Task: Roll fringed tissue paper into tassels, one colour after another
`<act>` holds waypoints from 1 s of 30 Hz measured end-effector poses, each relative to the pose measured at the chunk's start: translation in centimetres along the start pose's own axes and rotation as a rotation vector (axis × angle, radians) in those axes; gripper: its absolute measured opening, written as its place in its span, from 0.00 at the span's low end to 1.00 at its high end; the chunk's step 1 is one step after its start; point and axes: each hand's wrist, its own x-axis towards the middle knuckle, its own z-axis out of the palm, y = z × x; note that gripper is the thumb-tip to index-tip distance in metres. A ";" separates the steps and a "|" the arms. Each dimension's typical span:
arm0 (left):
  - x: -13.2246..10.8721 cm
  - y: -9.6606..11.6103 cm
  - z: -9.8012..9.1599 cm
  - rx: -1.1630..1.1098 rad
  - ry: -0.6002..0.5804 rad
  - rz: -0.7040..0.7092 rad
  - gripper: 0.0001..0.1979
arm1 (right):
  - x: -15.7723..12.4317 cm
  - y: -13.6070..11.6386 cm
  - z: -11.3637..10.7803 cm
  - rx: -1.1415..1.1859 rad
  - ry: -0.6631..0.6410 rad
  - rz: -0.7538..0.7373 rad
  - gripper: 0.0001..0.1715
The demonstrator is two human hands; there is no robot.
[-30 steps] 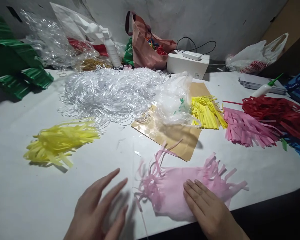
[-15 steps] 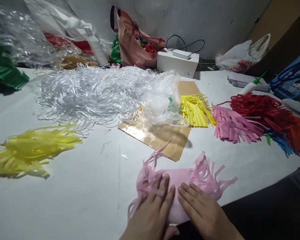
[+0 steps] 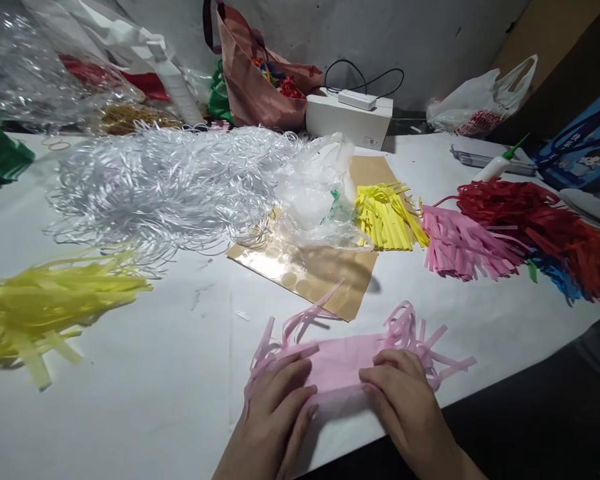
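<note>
A pink tissue sheet with fringed ends (image 3: 337, 360) lies at the near edge of the white table (image 3: 180, 400). Both my hands rest on its near side. The fingers of my left hand (image 3: 275, 413) press on the sheet's left part, beside the left fringe. My right hand (image 3: 405, 403) has its fingers curled over the right part, close to the right fringe. The sheet's near edge looks folded or rolled up under my fingers.
A brown sticker sheet (image 3: 325, 280) lies just behind the pink sheet. A yellow tassel bundle (image 3: 45, 307) sits at the left and a heap of clear strips (image 3: 160, 187) at the back. Yellow (image 3: 387, 217), pink (image 3: 460, 243) and red (image 3: 540, 227) fringes lie at the right. A white box (image 3: 347, 123) stands at the wall.
My left hand came in from the bare table onto the pink sheet. Both hands pulled closer together and their fingers curled, and the sheet now looks narrower, gathered at its near edge.
</note>
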 end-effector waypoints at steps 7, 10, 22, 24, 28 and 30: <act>4.1 0.7 0.4 0.164 0.033 -0.104 0.17 | 1.3 0.2 2.1 -0.196 0.065 0.262 0.16; 5.6 0.5 0.5 0.283 0.019 -0.103 0.17 | 1.5 0.4 2.7 -0.284 0.052 0.296 0.17; 6.3 -0.2 1.3 0.404 0.053 -0.061 0.16 | 1.9 0.5 0.8 -0.379 0.222 0.027 0.10; 6.3 -0.2 1.4 0.398 0.055 -0.069 0.16 | 1.8 0.0 0.7 -0.246 0.117 -0.182 0.11; 6.3 -0.4 1.0 0.356 0.051 -0.079 0.16 | 1.0 -0.1 1.9 -0.195 -0.078 -0.278 0.12; 6.1 -0.2 0.4 0.274 0.080 -0.056 0.12 | 0.6 0.2 2.4 -0.208 -0.082 -0.275 0.13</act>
